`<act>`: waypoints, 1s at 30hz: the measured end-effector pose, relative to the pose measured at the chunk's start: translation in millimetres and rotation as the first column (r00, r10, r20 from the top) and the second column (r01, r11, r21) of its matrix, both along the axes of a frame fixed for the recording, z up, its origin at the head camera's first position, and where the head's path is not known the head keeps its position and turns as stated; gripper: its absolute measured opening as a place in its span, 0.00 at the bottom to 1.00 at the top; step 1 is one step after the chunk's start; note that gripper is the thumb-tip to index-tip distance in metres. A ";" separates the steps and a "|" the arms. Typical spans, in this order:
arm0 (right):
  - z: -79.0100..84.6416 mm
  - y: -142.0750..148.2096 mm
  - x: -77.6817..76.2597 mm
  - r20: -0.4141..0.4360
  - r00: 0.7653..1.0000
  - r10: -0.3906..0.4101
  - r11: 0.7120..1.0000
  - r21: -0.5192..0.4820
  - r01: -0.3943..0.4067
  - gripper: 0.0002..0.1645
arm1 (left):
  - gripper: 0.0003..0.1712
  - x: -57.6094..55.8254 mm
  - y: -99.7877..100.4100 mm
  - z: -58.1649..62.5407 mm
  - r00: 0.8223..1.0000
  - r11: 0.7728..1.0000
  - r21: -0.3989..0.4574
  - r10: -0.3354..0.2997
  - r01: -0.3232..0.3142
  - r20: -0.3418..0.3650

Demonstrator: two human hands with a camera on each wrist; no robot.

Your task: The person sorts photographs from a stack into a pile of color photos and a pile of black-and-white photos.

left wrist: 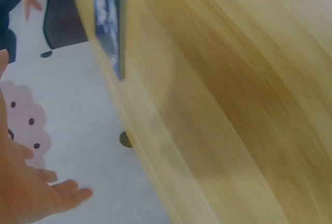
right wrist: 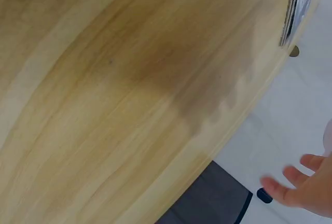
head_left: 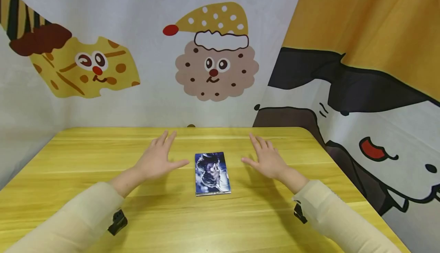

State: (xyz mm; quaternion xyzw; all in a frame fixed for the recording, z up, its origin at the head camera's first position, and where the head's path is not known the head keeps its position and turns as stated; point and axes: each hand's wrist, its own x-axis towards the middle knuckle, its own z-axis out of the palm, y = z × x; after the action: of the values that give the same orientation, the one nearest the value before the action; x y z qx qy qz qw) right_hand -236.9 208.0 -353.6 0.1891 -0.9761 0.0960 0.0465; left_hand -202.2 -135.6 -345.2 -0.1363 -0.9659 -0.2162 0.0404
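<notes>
A thin rectangular booklet-like item (head_left: pixel 212 173) with a dark blue and white picture on its cover lies flat on the wooden table (head_left: pixel 165 222). To its left, my left hand (head_left: pixel 159 158) hovers above the table with fingers spread and thumb pointing toward the item. My right hand (head_left: pixel 266 158) is held up on the other side, its fingers also apart. Neither hand touches anything. In the left wrist view the item (left wrist: pixel 108 22) shows at the top edge, and the left hand (left wrist: pixel 31 187) is at lower left. The right wrist view catches the item's layered edge (right wrist: pixel 293 11) and the right hand (right wrist: pixel 306 185).
Behind the table hangs a white curtain (head_left: pixel 144 107) printed with cartoon food figures. A cartoon-printed cloth in orange, black and white (head_left: pixel 378 73) runs along the right side. Small black devices (head_left: pixel 118 222) are strapped under both sleeves.
</notes>
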 end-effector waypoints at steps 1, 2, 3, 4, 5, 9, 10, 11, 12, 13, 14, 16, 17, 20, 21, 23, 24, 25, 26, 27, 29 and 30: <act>0.8 -0.4 -0.1 0.012 1.000 -0.002 1.000 -0.025 0.003 0.54 | 0.60 -1.0 0.6 1.8 1.000 1.000 0.031 0.001 -0.002 0.019; 1.6 -1.0 -0.3 0.034 0.999 -0.012 0.998 -0.053 0.014 0.54 | 0.60 -1.8 1.2 3.7 0.999 0.998 0.066 0.003 -0.006 0.039; 2.6 -1.5 -0.6 0.062 0.998 -0.020 0.996 -0.088 0.025 0.54 | 0.61 -2.5 2.0 5.4 0.998 0.995 0.098 0.004 -0.010 0.061; 3.5 -2.2 -1.2 0.096 0.995 -0.027 0.991 -0.126 0.039 0.55 | 0.62 -3.1 2.9 7.0 0.996 0.991 0.134 0.004 -0.015 0.084; 4.3 -3.0 -1.9 0.131 0.991 -0.027 0.984 -0.169 0.050 0.55 | 0.62 -4.0 3.8 8.1 0.994 0.985 0.173 0.001 -0.019 0.106; 7.2 -7.6 -5.2 0.292 0.956 -0.016 0.924 -0.361 0.126 0.55 | 0.60 -7.1 8.5 10.8 0.980 0.936 0.347 -0.020 -0.052 0.200; 7.5 -8.5 -6.2 0.331 0.944 -0.002 0.900 -0.410 0.146 0.54 | 0.59 -8.4 9.7 10.7 0.973 0.918 0.390 -0.027 -0.067 0.229; 7.5 -9.4 -7.0 0.368 0.930 0.008 0.874 -0.455 0.173 0.53 | 0.59 -9.6 10.8 10.6 0.965 0.897 0.434 -0.036 -0.084 0.261; 7.6 -10.2 -7.7 0.402 0.916 0.018 0.847 -0.493 0.200 0.52 | 0.58 -10.8 11.8 10.4 0.955 0.874 0.475 -0.047 -0.103 0.294; 7.1 -11.1 -8.4 0.432 0.901 0.027 0.818 -0.528 0.229 0.51 | 0.58 -12.0 12.7 10.1 0.943 0.850 0.512 -0.059 -0.125 0.328; 6.8 -12.1 -8.9 0.462 0.886 0.040 0.789 -0.559 0.255 0.50 | 0.57 -13.1 13.6 9.7 0.930 0.827 0.543 -0.071 -0.147 0.360; 4.8 -14.5 -10.1 0.510 0.857 0.067 0.727 -0.614 0.308 0.49 | 0.56 -15.2 14.9 8.0 0.903 0.783 0.593 -0.100 -0.187 0.418; 3.4 -15.9 -10.4 0.534 0.842 0.075 0.695 -0.634 0.340 0.48 | 0.56 -16.2 15.4 6.8 0.890 0.763 0.612 -0.115 -0.206 0.442; -1.6 -21.0 -10.6 0.592 0.798 0.112 0.604 -0.679 0.418 0.46 | 0.54 -18.6 16.9 2.1 0.851 0.710 0.655 -0.154 -0.259 0.503; -3.5 -22.5 -10.8 0.608 0.784 0.125 0.573 -0.690 0.443 0.45 | 0.53 -19.3 17.5 0.2 0.836 0.691 0.668 -0.170 -0.275 0.521; -7.4 -25.4 -10.6 0.629 0.763 0.146 0.536 -0.699 0.474 0.42 | 0.52 -20.5 19.0 -3.9 0.810 0.651 0.695 -0.205 -0.307 0.550; -9.4 -26.7 -10.7 0.637 0.754 0.160 0.523 -0.703 0.482 0.42 | 0.51 -21.1 19.8 -6.2 0.797 0.630 0.705 -0.219 -0.325 0.563; -11.5 -27.9 -10.8 0.644 0.746 0.170 0.510 -0.705 0.493 0.42 | 0.51 -21.6 20.5 -8.6 0.786 0.615 0.713 -0.232 -0.337 0.572; -13.6 -28.9 -10.9 0.650 0.739 0.176 0.506 -0.704 0.499 0.42 | 0.50 -21.9 21.2 -11.1 0.778 0.606 0.716 -0.240 -0.347 0.580; -15.7 -29.7 -10.9 0.657 0.731 0.181 0.499 -0.702 0.508 0.42 | 0.49 -22.3 22.1 -13.7 0.771 0.595 0.719 -0.245 -0.359 0.587; -19.5 -31.1 -10.5 0.671 0.715 0.196 0.500 -0.696 0.516 0.44 | 0.49 -22.5 23.9 -18.8 0.760 0.586 0.717 -0.247 -0.377 0.601; -21.4 -31.7 -10.4 0.679 0.706 0.202 0.499 -0.692 0.522 0.45 | 0.49 -22.3 24.8 -21.4 0.756 0.587 0.714 -0.246 -0.382 0.607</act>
State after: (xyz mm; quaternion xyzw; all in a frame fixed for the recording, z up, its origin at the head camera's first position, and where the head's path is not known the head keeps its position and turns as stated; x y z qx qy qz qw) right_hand -247.2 176.2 -375.0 -0.0099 -0.7537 0.6185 -0.2220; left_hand -224.5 -110.8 -366.6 0.0213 -0.7143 -0.6601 -0.2315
